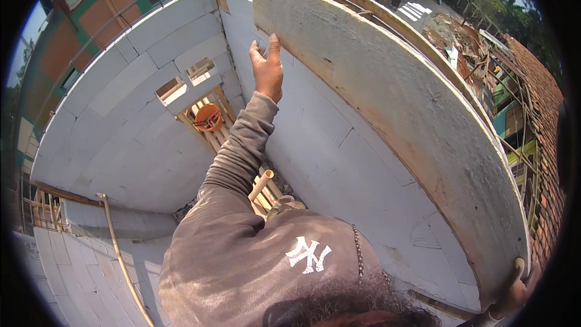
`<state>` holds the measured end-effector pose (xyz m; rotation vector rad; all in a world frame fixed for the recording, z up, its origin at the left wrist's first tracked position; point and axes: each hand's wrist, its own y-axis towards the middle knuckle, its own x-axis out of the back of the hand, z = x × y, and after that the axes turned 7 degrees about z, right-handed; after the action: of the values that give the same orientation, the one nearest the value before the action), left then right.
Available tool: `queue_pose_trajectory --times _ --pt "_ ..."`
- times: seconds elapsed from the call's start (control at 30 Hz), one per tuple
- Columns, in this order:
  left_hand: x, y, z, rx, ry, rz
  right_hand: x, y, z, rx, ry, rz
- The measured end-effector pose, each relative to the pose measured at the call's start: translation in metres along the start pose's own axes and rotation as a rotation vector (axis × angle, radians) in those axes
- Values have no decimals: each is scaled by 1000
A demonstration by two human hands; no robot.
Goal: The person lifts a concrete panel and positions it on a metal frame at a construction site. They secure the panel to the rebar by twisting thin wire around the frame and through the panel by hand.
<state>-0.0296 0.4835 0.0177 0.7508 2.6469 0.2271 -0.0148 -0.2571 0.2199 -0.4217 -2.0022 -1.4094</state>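
My left hand (pixel 267 69) reaches up to the lower edge of a long grey board (pixel 399 103), thumb and fingers apart, the thumb tip touching it; whether it bears any weight is unclear. At the bottom right, partly in shadow, my right hand (pixel 517 287) grips the end of that board. The board lies along the upper part of a white block wall (pixel 345 163), its far end near the corner. My brown sleeve and top fill the lower middle, hiding part of the space below.
A second block wall (pixel 109 145) with small openings curves round the left. Below are bamboo poles (pixel 261 184), a wooden frame with an orange bucket (pixel 209 116), and a long pale pole (pixel 116 245). Steel rebar (pixel 121 17) tops the walls; debris and a tiled roof (pixel 538 115) lie beyond.
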Motion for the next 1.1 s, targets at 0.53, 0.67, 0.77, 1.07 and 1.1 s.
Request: queue_pose_trajectory --times 0.53,0.67,0.77,1.07,1.1 --pt "13 -100 -14 502 460 1224 -34 49 121 103 78 -41" --pt "48 -40 -75 441 386 1483 -38 43 125 109 55 4" --pt "59 12 -111 237 100 1165 -38 39 128 109 43 41" --pt "39 257 -71 -479 727 471 -32 36 156 184 34 26" --pt "37 276 -63 -494 754 461 -28 35 158 221 29 2"
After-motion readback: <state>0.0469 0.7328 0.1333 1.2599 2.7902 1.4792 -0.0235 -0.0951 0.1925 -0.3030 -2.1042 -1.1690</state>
